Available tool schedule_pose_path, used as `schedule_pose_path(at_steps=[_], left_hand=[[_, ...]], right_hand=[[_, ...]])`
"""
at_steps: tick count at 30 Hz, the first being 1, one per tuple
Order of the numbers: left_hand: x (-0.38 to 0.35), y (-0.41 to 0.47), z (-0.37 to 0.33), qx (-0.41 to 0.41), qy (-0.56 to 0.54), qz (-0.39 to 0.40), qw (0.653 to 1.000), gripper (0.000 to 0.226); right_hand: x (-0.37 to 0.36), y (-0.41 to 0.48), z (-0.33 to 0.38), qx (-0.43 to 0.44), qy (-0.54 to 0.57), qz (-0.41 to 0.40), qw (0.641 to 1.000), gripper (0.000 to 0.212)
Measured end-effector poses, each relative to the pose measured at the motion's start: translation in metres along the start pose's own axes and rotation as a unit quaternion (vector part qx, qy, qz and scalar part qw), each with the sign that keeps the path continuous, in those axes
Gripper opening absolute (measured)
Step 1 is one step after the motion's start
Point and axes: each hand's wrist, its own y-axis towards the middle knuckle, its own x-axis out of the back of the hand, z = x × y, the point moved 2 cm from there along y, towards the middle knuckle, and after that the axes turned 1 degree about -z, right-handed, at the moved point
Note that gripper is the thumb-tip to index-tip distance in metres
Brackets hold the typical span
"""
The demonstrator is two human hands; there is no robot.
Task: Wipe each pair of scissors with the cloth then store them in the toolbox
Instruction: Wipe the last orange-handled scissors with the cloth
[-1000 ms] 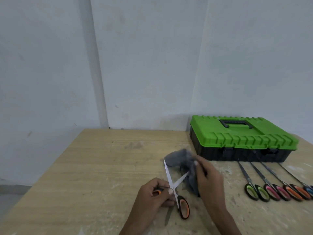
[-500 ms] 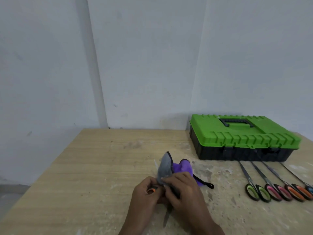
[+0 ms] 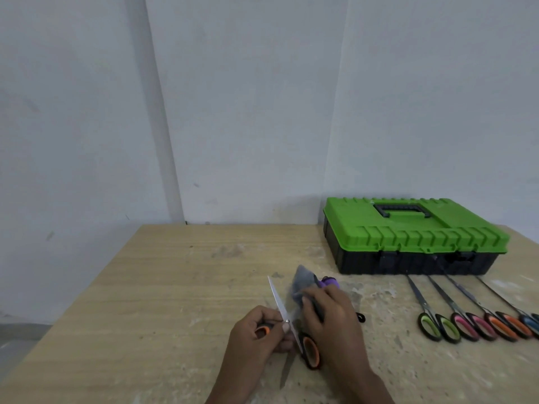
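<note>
The orange-handled scissors (image 3: 309, 349) are being held open, low over the worktop (image 3: 160, 287). Fingers of the left hand (image 3: 256, 342) are gripping one handle; fingers of the right hand (image 3: 332, 319) are clenching the cloth (image 3: 302, 282), apparently around the other blade. Stroke pivot-to-tip, off the edge.

Rough wooden table (image 3: 175, 287), glossy plastic toolbox (image 3: 408, 234), soft cloth (image 3: 303, 279)

I can read no text, label, brand or number anywhere: nothing legible on the toolbox (image 3: 408, 231), on the scissors (image 3: 310, 349) I hold, or on the cloth (image 3: 303, 279).
</note>
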Motion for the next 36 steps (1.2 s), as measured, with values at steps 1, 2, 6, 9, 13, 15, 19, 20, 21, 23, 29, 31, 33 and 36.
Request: schedule_pose_path(at_steps=[1, 2, 6, 9, 13, 15, 19, 20, 21, 23, 29, 31, 33, 36], left_hand=[[0.0, 0.0, 0.0, -0.001, 0.001, -0.003, 1.0, 0.008], [0.001, 0.001, 0.001, -0.002, 0.002, -0.007, 1.0, 0.008], [0.002, 0.003, 0.004, -0.001, 0.001, -0.009, 1.0, 0.006], [0.003, 0.002, 0.001, -0.005, -0.011, -0.015, 1.0, 0.004], [0.004, 0.003, 0.002, -0.002, -0.001, -0.023, 1.0, 0.005], [0.005, 0.005, 0.004, 0.004, 0.0, -0.024, 1.0, 0.006], [0.006, 0.003, 0.005, 0.013, -0.014, -0.006, 1.0, 0.008], [0.006, 0.003, 0.005, 0.012, -0.017, -0.005, 1.0, 0.008], [0.005, 0.003, 0.005, 0.012, -0.021, -0.007, 1.0, 0.007], [0.005, 0.005, 0.005, 0.013, -0.031, -0.017, 0.999, 0.006], [0.005, 0.006, 0.005, 0.011, -0.03, -0.026, 0.999, 0.006], [0.006, 0.005, 0.005, 0.01, -0.02, -0.022, 1.0, 0.006], [0.006, 0.004, 0.004, 0.009, -0.017, -0.021, 1.0, 0.005], [0.007, 0.004, 0.005, 0.008, -0.024, -0.024, 0.999, 0.006]], right_hand=[[0.0, -0.003, 0.003, 0.015, -0.005, 0.011, 1.0, 0.02], [-0.002, -0.006, 0.007, 0.034, -0.015, 0.02, 0.999, 0.02], [-0.005, -0.012, 0.016, 0.054, -0.032, 0.016, 0.998, 0.016], [-0.005, -0.014, 0.02, 0.065, 0.006, 0.033, 0.997, 0.016], [0.002, -0.011, 0.02, 0.046, 0.029, 0.043, 0.998, 0.014], [0.005, -0.005, 0.01, 0.018, 0.023, 0.038, 0.999, 0.012], [0.016, 0.005, -0.027, -0.079, 0.016, -0.024, 0.996, 0.018], [0.022, 0.006, -0.034, -0.115, 0.027, -0.047, 0.992, 0.018], [0.028, 0.006, -0.038, -0.147, 0.045, -0.073, 0.985, 0.018], [0.039, 0.003, -0.037, -0.159, 0.076, -0.132, 0.976, 0.016], [0.006, -0.012, 0.006, 0.01, 0.078, 0.004, 0.997, 0.024], [-0.008, -0.016, 0.01, 0.053, 0.04, 0.037, 0.997, 0.027], [-0.007, -0.014, 0.01, 0.053, 0.057, 0.046, 0.996, 0.027], [0.002, -0.011, 0.006, 0.069, 0.065, 0.058, 0.994, 0.025]])
